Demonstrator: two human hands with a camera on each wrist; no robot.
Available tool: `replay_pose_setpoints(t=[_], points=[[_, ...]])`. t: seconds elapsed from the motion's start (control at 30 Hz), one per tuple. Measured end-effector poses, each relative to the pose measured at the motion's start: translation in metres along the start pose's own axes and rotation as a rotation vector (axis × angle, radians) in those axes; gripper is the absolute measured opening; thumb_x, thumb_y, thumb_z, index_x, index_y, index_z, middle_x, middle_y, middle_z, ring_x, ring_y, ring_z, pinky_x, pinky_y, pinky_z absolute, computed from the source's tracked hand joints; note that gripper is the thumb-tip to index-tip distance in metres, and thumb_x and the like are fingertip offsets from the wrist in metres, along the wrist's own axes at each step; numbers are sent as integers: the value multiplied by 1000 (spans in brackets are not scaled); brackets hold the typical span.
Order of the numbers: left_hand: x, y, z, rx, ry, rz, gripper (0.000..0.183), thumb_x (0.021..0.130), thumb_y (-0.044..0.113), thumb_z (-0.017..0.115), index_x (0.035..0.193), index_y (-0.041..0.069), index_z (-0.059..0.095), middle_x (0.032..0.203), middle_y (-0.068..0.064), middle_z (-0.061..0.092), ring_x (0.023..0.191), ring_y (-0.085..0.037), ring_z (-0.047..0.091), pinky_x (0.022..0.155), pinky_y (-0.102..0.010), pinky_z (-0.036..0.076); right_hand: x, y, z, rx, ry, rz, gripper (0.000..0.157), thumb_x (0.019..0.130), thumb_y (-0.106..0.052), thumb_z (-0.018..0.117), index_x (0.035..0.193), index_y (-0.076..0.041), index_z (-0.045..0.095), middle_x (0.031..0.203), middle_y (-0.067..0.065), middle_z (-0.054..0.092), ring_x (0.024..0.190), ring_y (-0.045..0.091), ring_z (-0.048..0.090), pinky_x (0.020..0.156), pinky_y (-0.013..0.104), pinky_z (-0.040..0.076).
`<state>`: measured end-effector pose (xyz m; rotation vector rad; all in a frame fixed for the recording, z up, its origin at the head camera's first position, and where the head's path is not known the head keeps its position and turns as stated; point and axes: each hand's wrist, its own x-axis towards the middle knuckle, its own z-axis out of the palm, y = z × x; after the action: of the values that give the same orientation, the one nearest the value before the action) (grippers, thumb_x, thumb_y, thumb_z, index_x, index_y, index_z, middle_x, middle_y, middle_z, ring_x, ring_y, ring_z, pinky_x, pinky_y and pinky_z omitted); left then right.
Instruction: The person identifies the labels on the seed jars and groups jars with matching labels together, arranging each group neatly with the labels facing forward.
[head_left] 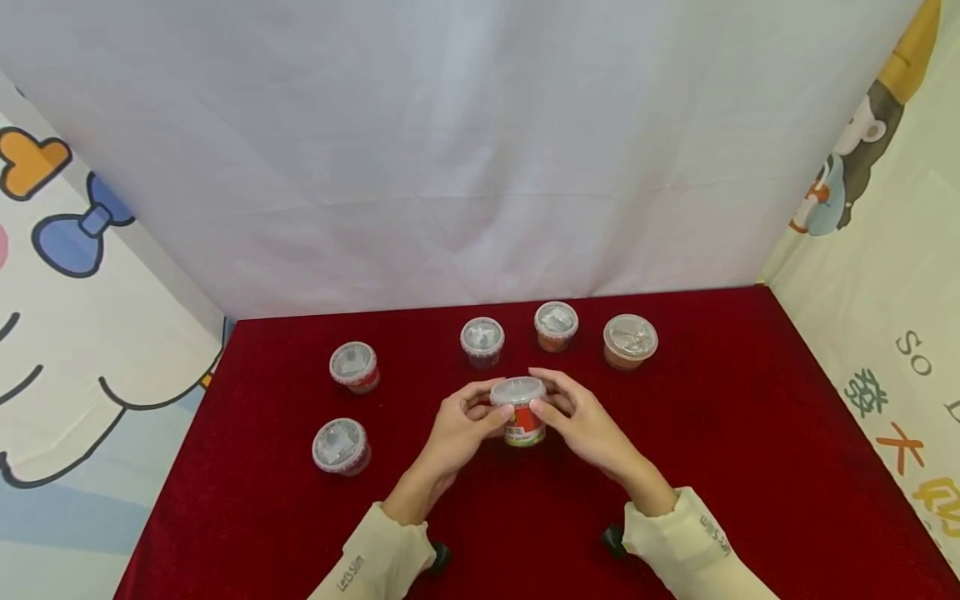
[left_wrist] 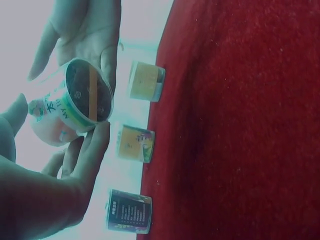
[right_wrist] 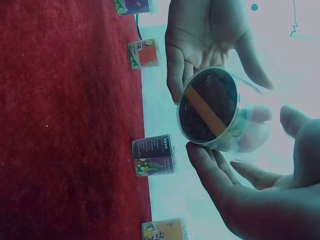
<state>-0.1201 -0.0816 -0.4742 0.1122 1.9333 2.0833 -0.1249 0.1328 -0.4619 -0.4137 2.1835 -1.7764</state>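
Observation:
Between both hands, above the red cloth, is a clear lidded plastic cup [head_left: 523,412] with a red and green label. My left hand [head_left: 463,425] grips its left side, thumb in front and fingers behind. From the other side my right hand [head_left: 588,423] holds it the same way. Both wrist views show the underside of the cup [left_wrist: 90,92], dark with an orange-brown strip across it. In the right wrist view the cup [right_wrist: 210,107] is tilted, its base facing the camera. What the cup contains cannot be made out.
Similar lidded cups stand around: two at left, a red-labelled cup [head_left: 355,367] and a nearer cup [head_left: 342,447]; three at the back, a dark cup [head_left: 482,341], an orange cup [head_left: 556,326] and a wider cup [head_left: 630,341]. A white curtain [head_left: 480,167] hangs behind the red cloth [head_left: 247,467].

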Motion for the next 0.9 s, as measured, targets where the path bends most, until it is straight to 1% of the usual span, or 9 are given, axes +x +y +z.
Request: replay_pose_setpoints(t=[0.13,0.23,0.3,0.4,0.47,0.53,0.63,0.7,0.9], points=[[-1,1,3,25,49,-16,48,101,14,74,143,-4,58,130,-21,66,106,-17,69,87,-31,62,1,0,3,-5,-1,-12,52,109,-10,61,156,3,43,144,27,55,129,36,60,95,27,54],[-1,2,4,37,55,-25,48,101,15,74,142,-2,58,130,-20,65,106,-17,69,88,-33,62,1,1,4,2,-11,-7,52,110,-11,59,156,3,42,146,27,55,133,38,58,98,30,54],[-1,2,3,38,34,-26,47,103,15,72,143,-3,55,131,-21,64,107,-18,69,89,-35,62,1,1,3,18,-23,2,51,110,-12,57,157,3,41,148,27,53,137,39,55,102,34,53],[-1,3,-1,42,-20,-32,51,106,15,67,151,-3,49,137,-24,60,112,-21,68,92,-37,61,1,1,0,38,-48,8,52,111,-14,56,158,3,40,151,27,51,141,40,51,107,41,51],[-1,4,-3,39,-52,-37,53,108,15,63,154,-4,45,141,-26,58,116,-22,67,95,-38,61,0,1,-1,53,-62,4,53,112,-15,55,159,3,39,153,27,50,142,40,50,109,43,50],[-1,4,-3,30,-63,-41,55,108,15,63,156,-4,44,144,-27,57,119,-23,67,96,-38,60,0,1,-2,62,-70,4,53,112,-17,54,160,2,38,154,27,49,143,39,48,111,45,48],[-1,4,-3,16,-48,-38,52,107,15,64,153,-4,49,143,-27,59,116,-20,68,95,-36,60,0,1,-1,74,-66,6,54,112,-18,54,160,1,38,157,26,47,145,39,46,113,46,46],[0,5,-2,11,-23,-30,50,106,14,66,151,-5,52,139,-27,62,113,-19,69,92,-35,61,0,0,-1,82,-52,13,54,112,-18,54,160,1,38,157,26,47,146,39,45,113,44,46],[-1,8,2,25,56,-7,45,103,11,71,142,-7,59,126,-24,68,103,-17,71,85,-34,63,1,-2,2,79,-9,38,52,111,-15,56,158,1,40,154,27,50,141,39,51,104,33,51]])
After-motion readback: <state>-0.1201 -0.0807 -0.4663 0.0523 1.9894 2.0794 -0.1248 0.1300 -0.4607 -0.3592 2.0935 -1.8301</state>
